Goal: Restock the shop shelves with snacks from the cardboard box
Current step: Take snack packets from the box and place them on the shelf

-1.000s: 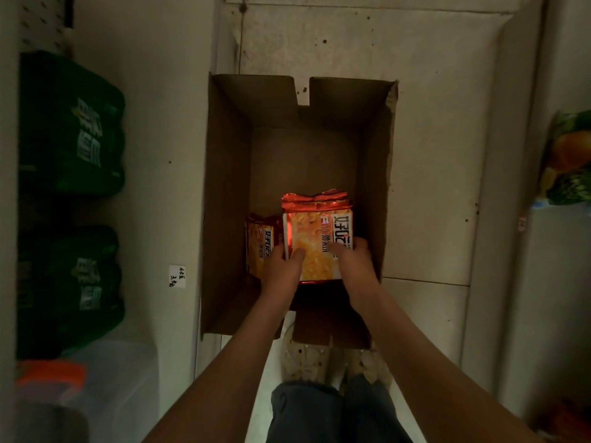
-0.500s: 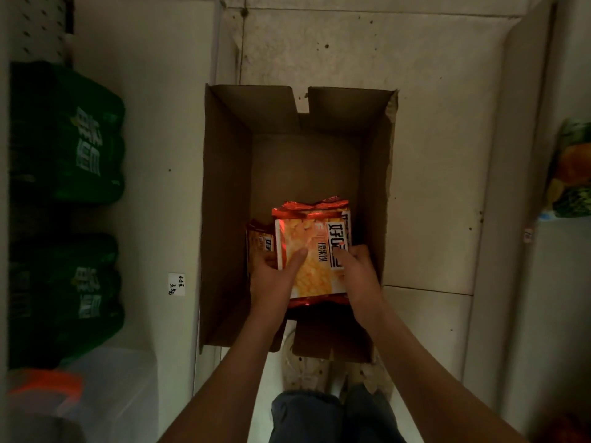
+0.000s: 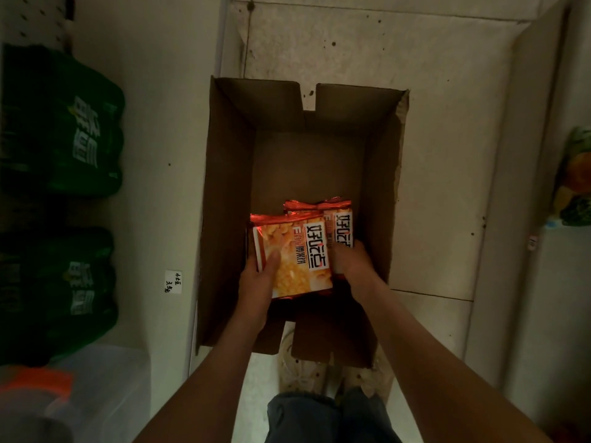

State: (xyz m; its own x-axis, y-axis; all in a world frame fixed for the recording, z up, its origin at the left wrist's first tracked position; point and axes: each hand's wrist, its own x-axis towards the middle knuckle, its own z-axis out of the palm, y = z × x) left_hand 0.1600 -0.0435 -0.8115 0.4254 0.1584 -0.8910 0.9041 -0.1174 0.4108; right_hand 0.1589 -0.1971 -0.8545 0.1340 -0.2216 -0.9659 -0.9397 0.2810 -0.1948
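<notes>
An open cardboard box (image 3: 224, 187) stands on the tiled floor below me. Inside its near end are orange snack packs with red foil edges. My left hand (image 3: 257, 282) grips the front pack (image 3: 292, 257), thumb across its face. My right hand (image 3: 350, 262) holds a second stack of packs (image 3: 339, 219) just behind and to the right, its fingers mostly hidden behind the front pack. The far half of the box floor is bare cardboard.
Green shrink-wrapped bottle packs (image 3: 60, 123) fill the left shelf, with a small price tag (image 3: 173, 281) on the shelf edge. A clear plastic tub (image 3: 105, 388) with an orange item sits at lower left. A colourful bag (image 3: 575, 180) lies on the right shelf. My shoes (image 3: 303, 372) stand at the box's near flap.
The front pack has shifted left and nearer to me in my left hand, separating from the packs behind it, which now show at the right by my right hand.
</notes>
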